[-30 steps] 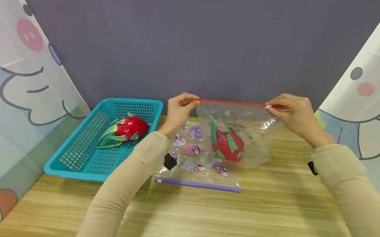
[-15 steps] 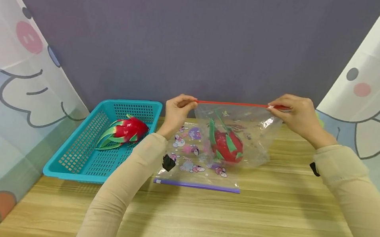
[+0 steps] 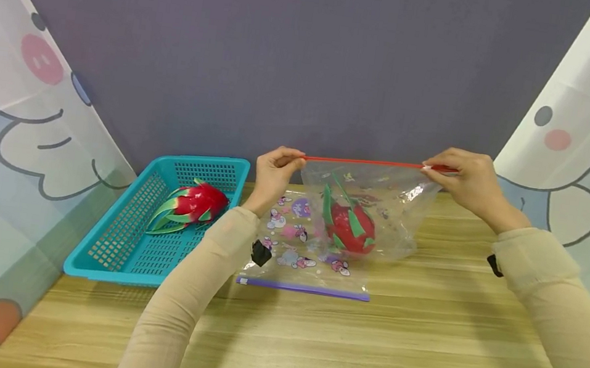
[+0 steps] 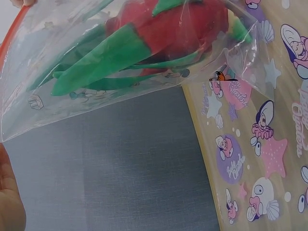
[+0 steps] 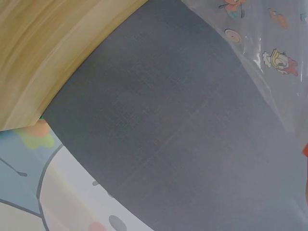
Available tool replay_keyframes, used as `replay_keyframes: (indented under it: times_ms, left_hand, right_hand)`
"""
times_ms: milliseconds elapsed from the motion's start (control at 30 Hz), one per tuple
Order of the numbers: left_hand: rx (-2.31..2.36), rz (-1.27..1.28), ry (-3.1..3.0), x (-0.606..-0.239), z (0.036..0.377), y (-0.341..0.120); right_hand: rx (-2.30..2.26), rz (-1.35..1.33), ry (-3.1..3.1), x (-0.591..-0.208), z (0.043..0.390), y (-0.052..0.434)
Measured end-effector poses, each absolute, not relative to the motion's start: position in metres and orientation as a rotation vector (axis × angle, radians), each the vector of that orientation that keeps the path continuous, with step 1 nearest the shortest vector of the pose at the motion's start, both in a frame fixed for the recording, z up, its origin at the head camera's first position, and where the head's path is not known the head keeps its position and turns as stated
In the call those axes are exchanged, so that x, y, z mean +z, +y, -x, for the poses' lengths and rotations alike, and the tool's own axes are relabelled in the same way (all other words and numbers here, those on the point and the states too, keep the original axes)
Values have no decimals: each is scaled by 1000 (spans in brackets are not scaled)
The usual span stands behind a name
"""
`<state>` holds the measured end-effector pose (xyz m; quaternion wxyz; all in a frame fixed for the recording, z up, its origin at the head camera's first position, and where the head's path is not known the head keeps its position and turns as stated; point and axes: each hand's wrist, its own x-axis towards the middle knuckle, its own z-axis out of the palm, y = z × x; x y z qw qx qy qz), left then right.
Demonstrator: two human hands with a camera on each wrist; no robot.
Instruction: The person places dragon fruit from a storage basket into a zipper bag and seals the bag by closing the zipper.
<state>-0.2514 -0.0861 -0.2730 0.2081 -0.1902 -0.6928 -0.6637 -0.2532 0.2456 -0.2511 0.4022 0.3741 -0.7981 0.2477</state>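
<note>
We pinch the red zip strip [image 3: 365, 161] of the clear bag [image 3: 380, 220] at both ends, left hand [image 3: 274, 172] and right hand [image 3: 469, 179], so its long axis runs level between them. The dragon fruit [image 3: 351, 227] inside hangs below the strip, nearer our left hand, resting on the wooden table [image 3: 362, 354].

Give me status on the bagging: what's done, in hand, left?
Done: one dragon fruit sits inside the clear bag. In hand: left hand and right hand pinch opposite ends of its red zip strip, pulled taut. Left: a second dragon fruit lies in the blue basket; a purple-zip bag lies flat on the table.
</note>
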Motion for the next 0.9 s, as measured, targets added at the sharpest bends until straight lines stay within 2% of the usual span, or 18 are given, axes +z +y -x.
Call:
replay_keyframes:
  times_ms: [900]
  left_hand:
    - [-1893,503,-1924,-278,252,-84]
  right_hand:
    - [569,-828,-2101,-254,246,268]
